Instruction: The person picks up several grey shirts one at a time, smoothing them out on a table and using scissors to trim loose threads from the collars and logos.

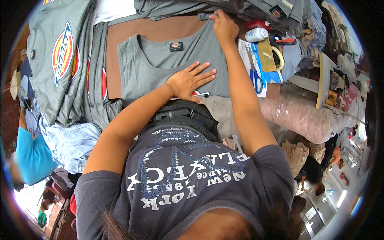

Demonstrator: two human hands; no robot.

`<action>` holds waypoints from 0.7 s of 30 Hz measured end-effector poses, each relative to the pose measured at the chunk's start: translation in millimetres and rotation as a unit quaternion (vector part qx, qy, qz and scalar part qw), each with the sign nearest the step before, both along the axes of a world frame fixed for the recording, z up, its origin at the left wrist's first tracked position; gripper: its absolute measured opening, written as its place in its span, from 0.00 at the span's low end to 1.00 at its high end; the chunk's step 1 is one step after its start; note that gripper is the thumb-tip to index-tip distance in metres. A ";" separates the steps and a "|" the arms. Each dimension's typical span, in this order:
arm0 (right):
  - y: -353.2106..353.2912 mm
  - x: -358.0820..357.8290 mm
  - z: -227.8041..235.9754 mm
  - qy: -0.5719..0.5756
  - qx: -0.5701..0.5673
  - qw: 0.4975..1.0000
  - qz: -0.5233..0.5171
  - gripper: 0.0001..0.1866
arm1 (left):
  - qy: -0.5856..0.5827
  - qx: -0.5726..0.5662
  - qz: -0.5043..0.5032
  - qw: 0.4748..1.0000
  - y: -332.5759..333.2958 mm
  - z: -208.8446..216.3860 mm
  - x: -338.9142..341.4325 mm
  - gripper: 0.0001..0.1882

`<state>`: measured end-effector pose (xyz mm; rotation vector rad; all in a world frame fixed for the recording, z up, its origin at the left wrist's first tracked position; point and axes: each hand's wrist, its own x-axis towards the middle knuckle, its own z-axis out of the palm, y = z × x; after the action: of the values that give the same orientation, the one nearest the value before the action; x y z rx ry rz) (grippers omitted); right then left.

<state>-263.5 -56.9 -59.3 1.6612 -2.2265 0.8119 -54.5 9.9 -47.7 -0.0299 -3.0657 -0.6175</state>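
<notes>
A grey tank top [160,60] lies folded on a brown board [114,80] in front of me, its neckline and dark label [176,47] facing up. My left hand [192,81] rests flat on its lower middle, fingers spread. At the far right corner my right hand [225,27] is closed on the tank top's shoulder strap, fingers pinched together. A bit of coloured print [201,93] shows at the near edge, partly under my left hand.
Grey printed garments [60,60] are piled at the left, with more grey cloth [172,8] behind. At the right lie blue-handled scissors [256,80], a tape roll [277,58], a white bottle [257,35] and a large pink wrapped bundle [300,114]. Other people [34,154] are nearby.
</notes>
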 end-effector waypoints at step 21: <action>119.4 66.9 -16.0 0.040 0.135 0.990 0.016 0.22 | 0.089 -0.173 0.474 0.859 -126.3 -8.1 117.8 0.15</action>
<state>-196.6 62.5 -75.3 1.8151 -2.3432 0.4571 63.3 -116.5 -55.8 1.2339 -2.4784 0.0110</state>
